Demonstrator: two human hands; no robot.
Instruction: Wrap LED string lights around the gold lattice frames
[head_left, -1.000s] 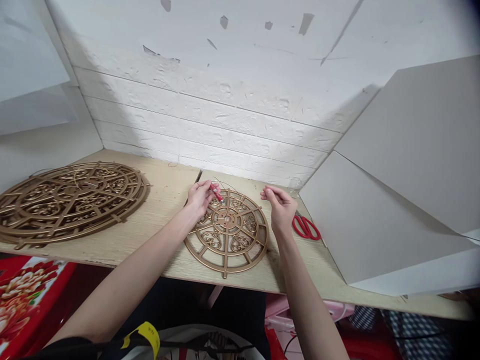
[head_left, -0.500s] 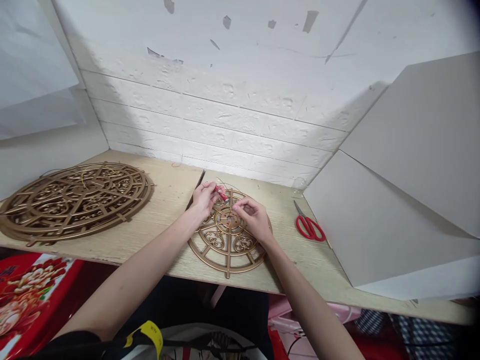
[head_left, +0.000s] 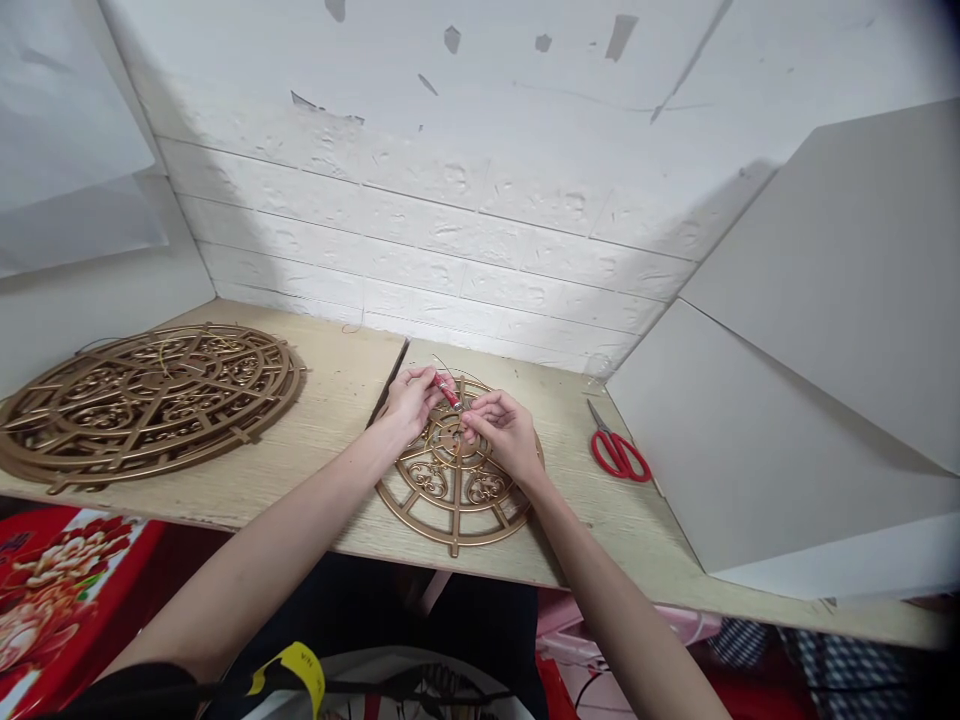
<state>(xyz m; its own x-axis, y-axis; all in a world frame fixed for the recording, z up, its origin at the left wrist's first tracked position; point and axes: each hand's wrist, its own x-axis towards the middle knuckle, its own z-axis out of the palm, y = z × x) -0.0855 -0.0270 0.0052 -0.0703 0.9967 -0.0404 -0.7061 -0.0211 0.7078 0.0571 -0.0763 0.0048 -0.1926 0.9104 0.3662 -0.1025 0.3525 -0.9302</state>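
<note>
Over a round gold openwork panel (head_left: pixel 453 540), both my hands work close together near its centre. My left hand (head_left: pixel 411 400) is closed round a small red lighter (head_left: pixel 447 391), its metal end tilted down to the right. The fingers of my right hand (head_left: pixel 501 428) pinch a thin wire just beside that metal end; most of the wire is hidden by the fingers. Another thin dark wire (head_left: pixel 450 368) arcs up behind the hands. The panel lies flat, showing scroll patterns and a ring-shaped middle with small holes.
Several similar gold panels (head_left: pixel 157 395) lie stacked at the left of the wooden table (head_left: pixel 337 350). Red-handled scissors (head_left: pixel 618 454) lie to the right, beside a white board (head_left: pixel 750 440). A white brick-pattern wall (head_left: pixel 420 230) stands behind. A red flowered box (head_left: pixel 67 590) is below left.
My left hand has brought the lighter slightly down and right, so its metal end is now nearer the right fingertips. My right hand has shifted slightly left.
</note>
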